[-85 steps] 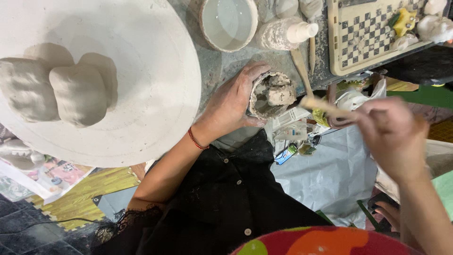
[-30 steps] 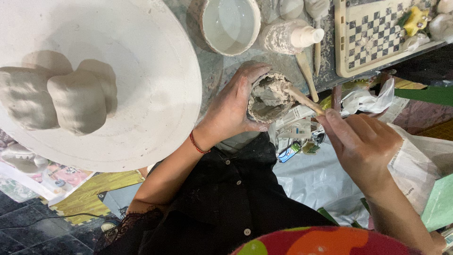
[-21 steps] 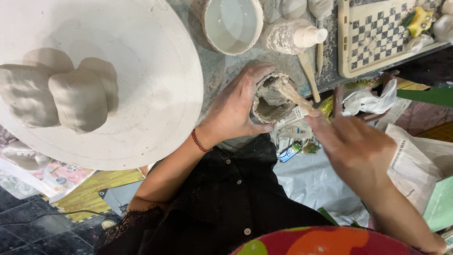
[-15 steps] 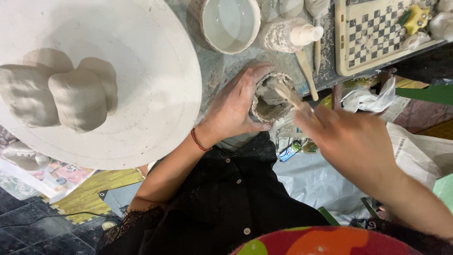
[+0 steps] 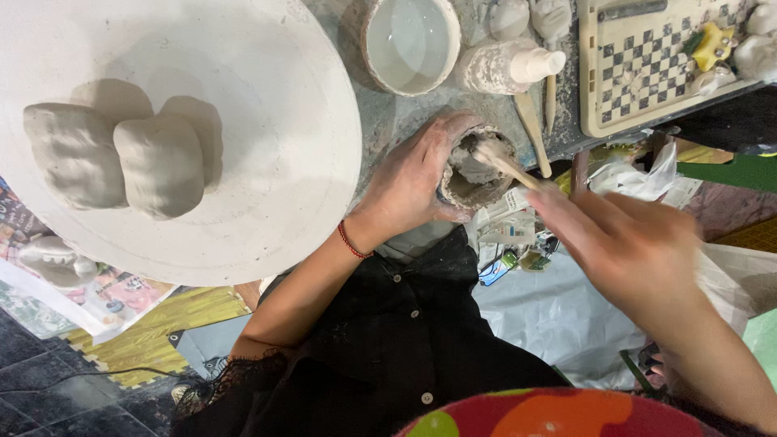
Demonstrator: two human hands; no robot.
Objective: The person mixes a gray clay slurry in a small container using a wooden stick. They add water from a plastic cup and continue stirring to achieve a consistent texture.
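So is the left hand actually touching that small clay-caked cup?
Touching. The head view shows the left hand wrapped around the cup, thumb and fingers pressed against its outer wall, no gap visible.

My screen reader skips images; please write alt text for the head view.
The left hand steadies a small clay-caked pot while the right hand pokes a wooden stick into it. Two clay lumps sit on a round white board beside them.

**Tight quarters around the cup**

We see the clay cup (image 5: 473, 168) hemmed in: white bowl (image 5: 410, 42) and spray bottle (image 5: 508, 66) just behind, round board (image 5: 267, 146) at left. Bare counter (image 5: 380, 121) shows between board and cup.
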